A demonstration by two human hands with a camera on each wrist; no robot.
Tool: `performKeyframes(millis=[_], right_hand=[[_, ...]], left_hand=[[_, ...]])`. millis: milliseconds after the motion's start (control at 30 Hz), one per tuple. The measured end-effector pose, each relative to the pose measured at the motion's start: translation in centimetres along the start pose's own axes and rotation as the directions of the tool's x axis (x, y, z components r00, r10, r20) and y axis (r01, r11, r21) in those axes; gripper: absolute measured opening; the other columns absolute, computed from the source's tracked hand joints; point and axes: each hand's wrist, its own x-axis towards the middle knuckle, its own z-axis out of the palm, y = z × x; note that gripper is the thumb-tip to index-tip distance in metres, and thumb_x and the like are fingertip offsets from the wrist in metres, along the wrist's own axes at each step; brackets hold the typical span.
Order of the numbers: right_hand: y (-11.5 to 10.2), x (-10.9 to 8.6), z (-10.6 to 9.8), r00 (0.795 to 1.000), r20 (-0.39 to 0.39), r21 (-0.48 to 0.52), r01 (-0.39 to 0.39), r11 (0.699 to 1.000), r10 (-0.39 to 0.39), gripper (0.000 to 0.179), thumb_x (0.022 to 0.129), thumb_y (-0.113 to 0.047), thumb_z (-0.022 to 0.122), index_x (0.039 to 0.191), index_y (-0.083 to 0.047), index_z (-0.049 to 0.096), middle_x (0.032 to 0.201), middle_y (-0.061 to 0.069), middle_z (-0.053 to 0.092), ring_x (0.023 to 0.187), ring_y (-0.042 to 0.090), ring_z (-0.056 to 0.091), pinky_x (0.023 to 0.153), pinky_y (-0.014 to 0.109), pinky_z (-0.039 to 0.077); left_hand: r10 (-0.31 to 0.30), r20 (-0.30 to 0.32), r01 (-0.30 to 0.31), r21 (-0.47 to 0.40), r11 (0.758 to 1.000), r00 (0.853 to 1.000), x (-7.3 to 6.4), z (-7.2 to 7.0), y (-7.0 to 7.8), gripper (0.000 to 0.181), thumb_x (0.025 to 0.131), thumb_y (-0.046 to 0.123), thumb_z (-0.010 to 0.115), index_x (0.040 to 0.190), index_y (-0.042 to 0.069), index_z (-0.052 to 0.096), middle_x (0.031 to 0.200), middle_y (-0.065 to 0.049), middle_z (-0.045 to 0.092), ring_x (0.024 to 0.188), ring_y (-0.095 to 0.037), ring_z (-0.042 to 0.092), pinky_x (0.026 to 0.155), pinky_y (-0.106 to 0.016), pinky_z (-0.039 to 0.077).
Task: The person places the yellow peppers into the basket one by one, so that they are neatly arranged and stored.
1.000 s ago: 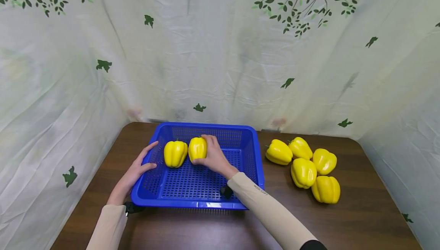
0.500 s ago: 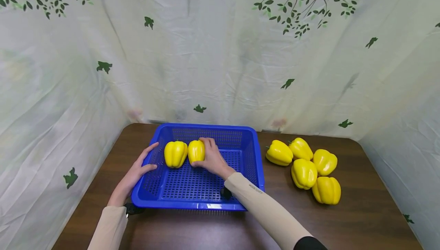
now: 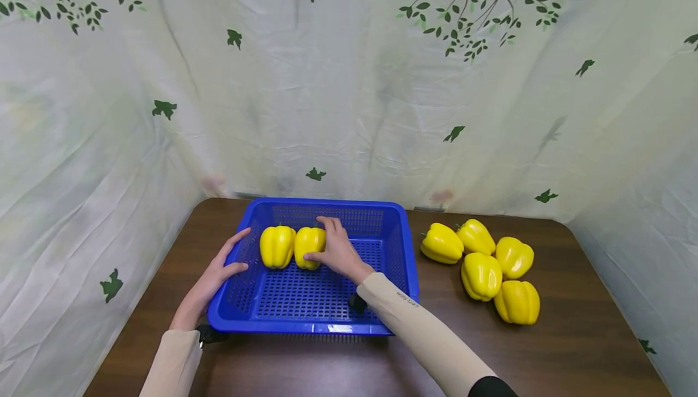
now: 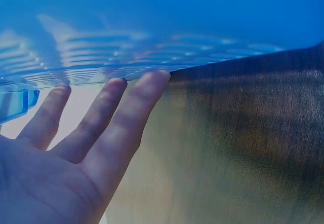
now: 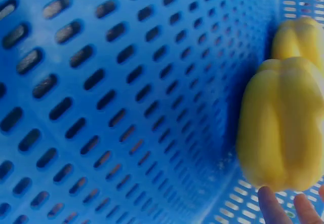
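In the head view, a blue perforated plastic basket stands on the table. Two yellow bell peppers lie side by side in its left half: the left pepper and the right pepper. My right hand is at the right pepper, its thumb in front and fingers spread behind. In the right wrist view, its fingertips are at the near end of that pepper. My left hand rests against the basket's left side. The left wrist view has its straight fingers touching the outer wall.
Several more yellow peppers lie grouped on the brown table, to the right of the basket. A pale cloth with leaf prints hangs behind the table and along both sides.
The right pepper has gone down and slightly left, onto the basket floor beside the other pepper. My right fingers have loosened from it. My left hand stays in place.
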Motion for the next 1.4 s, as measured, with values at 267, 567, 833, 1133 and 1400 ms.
performKeyframes(millis=[267,567,833,1133,1400], right_hand=[[-0.6,-0.6,-1.9,0.998,-0.012,0.094,0.059,0.994,-0.058,0.077,0.083,-0.029,0.075,0.144,-0.005,0.035,0.141,0.015,0.037,0.128,0.029,0.040,0.103,0.039,0.037],[-1.5,-1.7,-5.2,0.996,-0.032,0.251,0.084,0.964,-0.079,0.072,0.087,-0.023,0.072,0.145,-0.004,0.033,0.142,0.017,0.035,0.122,0.036,0.044,0.097,0.044,0.042],[-0.9,-3.0,-7.7,0.993,-0.062,0.325,0.111,0.939,-0.096,0.073,0.087,-0.024,0.072,0.145,-0.005,0.033,0.143,0.018,0.035,0.125,0.036,0.042,0.100,0.046,0.040],[-0.3,-4.4,-10.1,0.988,-0.110,0.332,0.139,0.933,-0.108,0.070,0.087,-0.024,0.072,0.144,-0.007,0.035,0.144,0.015,0.036,0.126,0.035,0.043,0.101,0.045,0.040],[1.3,-5.9,-12.3,0.984,-0.165,0.344,0.119,0.932,-0.065,0.069,0.087,-0.025,0.071,0.144,-0.008,0.035,0.144,0.013,0.037,0.126,0.035,0.043,0.101,0.045,0.040]], left_hand=[[0.000,0.001,0.000,0.002,1.000,1.000,-0.1,0.1,0.2,0.067,0.098,0.014,0.047,0.153,0.029,0.013,0.156,-0.019,0.002,0.125,-0.051,0.031,0.091,-0.060,0.042],[0.003,0.000,-0.003,-0.001,1.000,1.000,0.1,0.0,0.1,0.067,0.098,0.013,0.047,0.153,0.029,0.014,0.155,-0.019,0.003,0.124,-0.052,0.032,0.091,-0.059,0.043],[0.005,-0.001,-0.005,0.001,1.000,1.000,0.1,0.0,0.0,0.067,0.097,0.012,0.047,0.153,0.028,0.015,0.156,-0.019,0.003,0.125,-0.050,0.031,0.092,-0.055,0.042],[0.001,-0.006,-0.001,0.008,1.000,1.000,0.0,0.0,0.0,0.068,0.097,0.013,0.048,0.154,0.028,0.014,0.156,-0.019,0.001,0.127,-0.050,0.029,0.094,-0.061,0.039],[0.011,-0.002,-0.011,-0.002,1.000,1.000,0.2,0.0,0.0,0.067,0.098,0.013,0.047,0.154,0.028,0.014,0.156,-0.020,0.002,0.127,-0.050,0.028,0.095,-0.060,0.038]])
